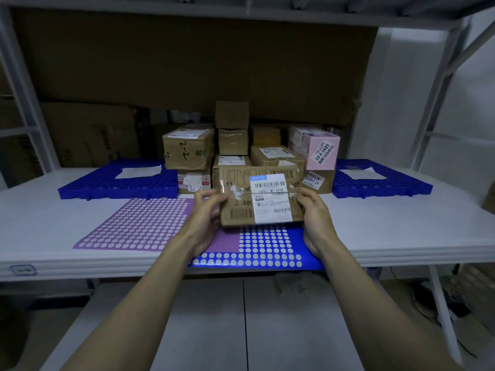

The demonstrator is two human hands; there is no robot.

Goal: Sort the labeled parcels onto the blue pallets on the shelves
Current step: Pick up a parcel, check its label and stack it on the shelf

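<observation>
I hold a flat brown cardboard parcel (241,212) with a white shipping label tilted up toward me, above the shelf's front middle. My left hand (205,220) grips its left edge, thumb on the front face. Its right edge is gripped by my right hand (317,218). Behind it stands a pile of parcels: a brown box marked "2-2" (188,149), stacked small brown boxes (232,127), and a pink box (320,148). One blue pallet (107,184) lies at the back left, another blue pallet (385,183) at the back right, each with a white paper on it.
A purple dotted sheet (136,223) and a blue dotted sheet (267,250) lie on the white shelf (401,226) under my hands. Large cartons (88,132) stand at the back left. Metal shelf posts rise on both sides; another shelf is overhead.
</observation>
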